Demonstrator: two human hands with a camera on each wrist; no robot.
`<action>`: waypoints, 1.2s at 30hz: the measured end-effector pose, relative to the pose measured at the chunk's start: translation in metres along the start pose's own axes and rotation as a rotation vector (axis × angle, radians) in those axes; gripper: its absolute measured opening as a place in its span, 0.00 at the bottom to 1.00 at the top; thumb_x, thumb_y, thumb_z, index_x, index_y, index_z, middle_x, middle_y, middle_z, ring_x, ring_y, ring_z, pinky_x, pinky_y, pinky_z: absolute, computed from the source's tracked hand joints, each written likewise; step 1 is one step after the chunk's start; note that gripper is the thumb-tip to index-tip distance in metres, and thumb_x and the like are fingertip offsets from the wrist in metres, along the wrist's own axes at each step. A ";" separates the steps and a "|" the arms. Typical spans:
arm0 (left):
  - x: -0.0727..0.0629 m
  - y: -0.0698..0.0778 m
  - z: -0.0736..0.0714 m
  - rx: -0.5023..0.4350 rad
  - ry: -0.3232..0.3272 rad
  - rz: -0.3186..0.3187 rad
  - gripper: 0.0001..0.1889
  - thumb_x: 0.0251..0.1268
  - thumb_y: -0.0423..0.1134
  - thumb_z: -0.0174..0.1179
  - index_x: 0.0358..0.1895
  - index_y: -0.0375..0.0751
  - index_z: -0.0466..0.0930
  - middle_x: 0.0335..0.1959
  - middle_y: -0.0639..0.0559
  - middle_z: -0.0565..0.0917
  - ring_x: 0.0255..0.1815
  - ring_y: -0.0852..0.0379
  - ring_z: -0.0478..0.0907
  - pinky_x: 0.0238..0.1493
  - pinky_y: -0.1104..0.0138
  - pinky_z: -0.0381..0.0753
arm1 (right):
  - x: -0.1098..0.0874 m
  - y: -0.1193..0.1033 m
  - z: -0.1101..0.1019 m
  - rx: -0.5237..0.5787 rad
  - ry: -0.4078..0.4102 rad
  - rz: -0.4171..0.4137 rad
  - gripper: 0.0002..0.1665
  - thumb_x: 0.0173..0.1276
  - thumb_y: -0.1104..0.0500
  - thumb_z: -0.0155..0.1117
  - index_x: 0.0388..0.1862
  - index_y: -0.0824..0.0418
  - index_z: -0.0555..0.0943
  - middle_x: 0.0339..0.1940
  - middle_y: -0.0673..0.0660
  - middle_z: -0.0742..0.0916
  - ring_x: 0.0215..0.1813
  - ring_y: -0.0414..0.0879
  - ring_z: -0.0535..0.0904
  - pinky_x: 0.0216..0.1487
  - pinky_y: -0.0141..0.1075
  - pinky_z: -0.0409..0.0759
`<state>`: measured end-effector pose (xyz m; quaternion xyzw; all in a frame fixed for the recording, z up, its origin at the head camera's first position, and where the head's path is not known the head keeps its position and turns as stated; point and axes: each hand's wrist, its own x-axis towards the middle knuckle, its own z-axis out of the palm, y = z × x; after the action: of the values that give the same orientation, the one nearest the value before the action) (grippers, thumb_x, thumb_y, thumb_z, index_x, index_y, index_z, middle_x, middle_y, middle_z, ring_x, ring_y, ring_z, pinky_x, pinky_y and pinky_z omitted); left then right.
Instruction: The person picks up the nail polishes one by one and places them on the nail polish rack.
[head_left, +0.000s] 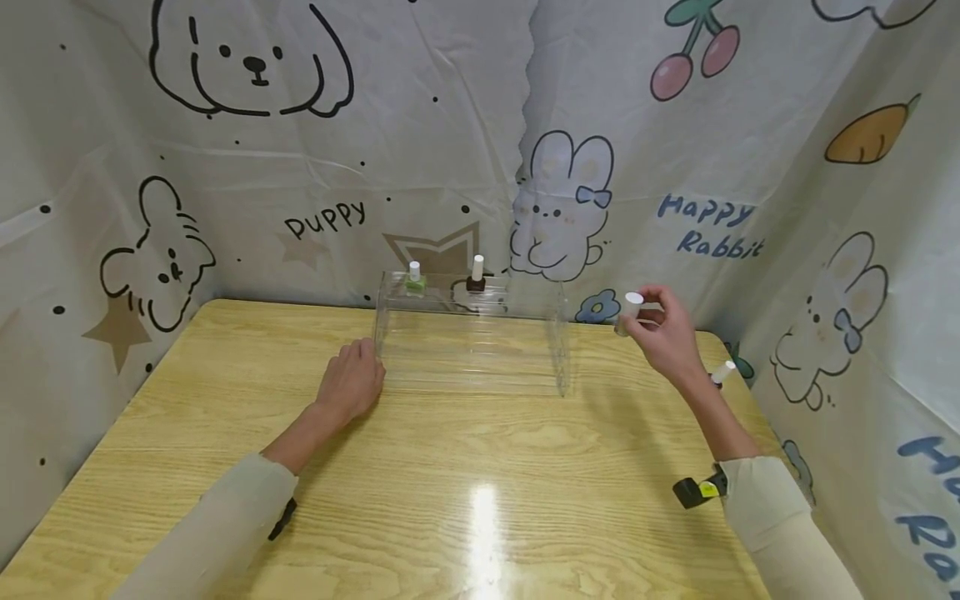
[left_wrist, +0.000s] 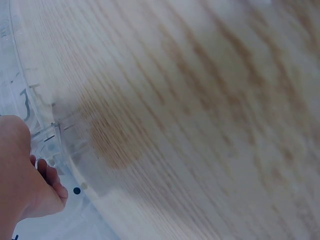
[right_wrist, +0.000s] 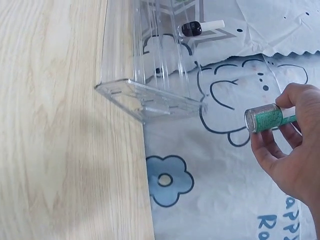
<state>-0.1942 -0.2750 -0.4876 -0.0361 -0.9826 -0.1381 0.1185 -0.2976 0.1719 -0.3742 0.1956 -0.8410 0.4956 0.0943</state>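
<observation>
My right hand [head_left: 666,333] pinches a small nail polish bottle [right_wrist: 263,117] between thumb and fingers, raised to the right of a clear acrylic rack [head_left: 559,354]. The bottle has a glittery body and a green label; its white cap [head_left: 633,300] points up in the head view. At the rack's left end, my left hand [head_left: 351,379] grips the side edge with curled fingers. Up on the rack's top tier stand a green nail polish bottle [head_left: 415,282] and a dark one [head_left: 476,282], both white-capped.
Another white-capped bottle [head_left: 722,372] is at the table's right edge, partly hidden behind my right forearm. The wooden table [head_left: 420,483] ends just behind the rack, where a printed curtain [head_left: 442,167] hangs. Curtain also closes off both sides.
</observation>
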 end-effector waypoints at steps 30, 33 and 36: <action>0.000 0.002 -0.001 -0.007 0.021 0.002 0.07 0.73 0.33 0.48 0.37 0.31 0.64 0.28 0.41 0.69 0.28 0.44 0.69 0.29 0.52 0.71 | 0.065 -0.018 0.065 0.112 -0.052 -0.002 0.21 0.65 0.70 0.63 0.56 0.70 0.70 0.50 0.65 0.77 0.47 0.60 0.80 0.41 0.33 0.78; 0.000 0.003 -0.002 -0.004 0.016 0.003 0.07 0.73 0.33 0.48 0.38 0.31 0.64 0.28 0.42 0.68 0.28 0.44 0.68 0.30 0.52 0.71 | 0.070 -0.019 0.068 0.119 -0.046 0.024 0.22 0.65 0.70 0.62 0.56 0.70 0.70 0.50 0.64 0.76 0.46 0.58 0.79 0.40 0.32 0.77; -0.001 0.003 -0.003 -0.002 0.011 0.011 0.08 0.74 0.33 0.47 0.37 0.31 0.64 0.28 0.42 0.67 0.28 0.45 0.67 0.30 0.53 0.70 | 0.078 -0.009 0.075 0.123 -0.030 0.034 0.22 0.64 0.70 0.63 0.55 0.68 0.70 0.49 0.61 0.77 0.45 0.56 0.79 0.41 0.33 0.78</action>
<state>-0.1927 -0.2733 -0.4843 -0.0407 -0.9816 -0.1389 0.1246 -0.3617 0.0843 -0.3765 0.1940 -0.8135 0.5449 0.0609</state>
